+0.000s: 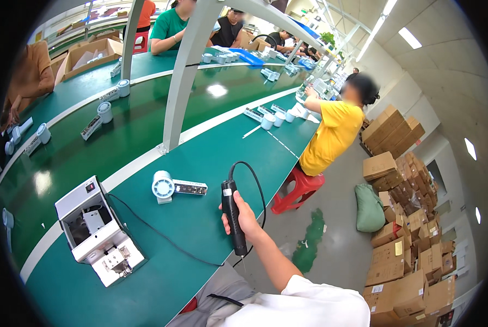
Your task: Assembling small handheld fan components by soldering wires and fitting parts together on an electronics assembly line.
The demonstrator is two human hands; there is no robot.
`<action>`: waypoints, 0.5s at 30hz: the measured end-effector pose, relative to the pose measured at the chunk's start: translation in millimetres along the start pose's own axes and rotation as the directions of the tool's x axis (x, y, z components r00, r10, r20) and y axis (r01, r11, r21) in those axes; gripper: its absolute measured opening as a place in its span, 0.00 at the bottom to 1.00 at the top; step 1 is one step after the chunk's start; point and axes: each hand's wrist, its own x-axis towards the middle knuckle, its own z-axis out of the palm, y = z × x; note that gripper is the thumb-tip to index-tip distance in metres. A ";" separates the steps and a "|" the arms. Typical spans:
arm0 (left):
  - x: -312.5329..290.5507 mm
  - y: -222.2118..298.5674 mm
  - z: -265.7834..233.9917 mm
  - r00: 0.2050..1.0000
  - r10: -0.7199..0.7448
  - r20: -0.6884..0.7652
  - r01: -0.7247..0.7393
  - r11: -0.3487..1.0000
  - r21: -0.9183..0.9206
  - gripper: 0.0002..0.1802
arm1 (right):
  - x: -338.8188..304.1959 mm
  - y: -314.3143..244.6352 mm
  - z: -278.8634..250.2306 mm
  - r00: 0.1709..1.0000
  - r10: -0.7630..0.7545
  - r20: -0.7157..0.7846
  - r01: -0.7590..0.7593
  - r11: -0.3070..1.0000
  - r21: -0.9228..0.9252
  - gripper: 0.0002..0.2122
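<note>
My right hand (248,219) is wrapped round a black electric screwdriver (232,210), held upright near the edge of the green bench. Its thin bit points down beside my lap, and a cord loops out of its top. Left of it, on the bench, lies a light-blue handheld fan (163,186), its round head joined to a handle with the inner circuit parts (190,188) exposed. A white screw feeder (99,231) with an open top stands farther left. My left hand is out of sight.
A grey post (181,82) rises from the bench beside the conveyor belt (140,122), which carries more fans. At right a co-worker in yellow (336,131) sits on a red stool (297,191) near several fans. Cardboard boxes (388,261) are stacked along the right. A black cord (162,231) crosses the bench.
</note>
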 end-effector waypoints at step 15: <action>34.6 1.1 0.8 0.975 -0.145 0.171 0.153 0.988 -0.033 0.11 | 0.1 2.4 -8.9 1.000 -0.012 0.015 0.012 0.999 0.032 0.31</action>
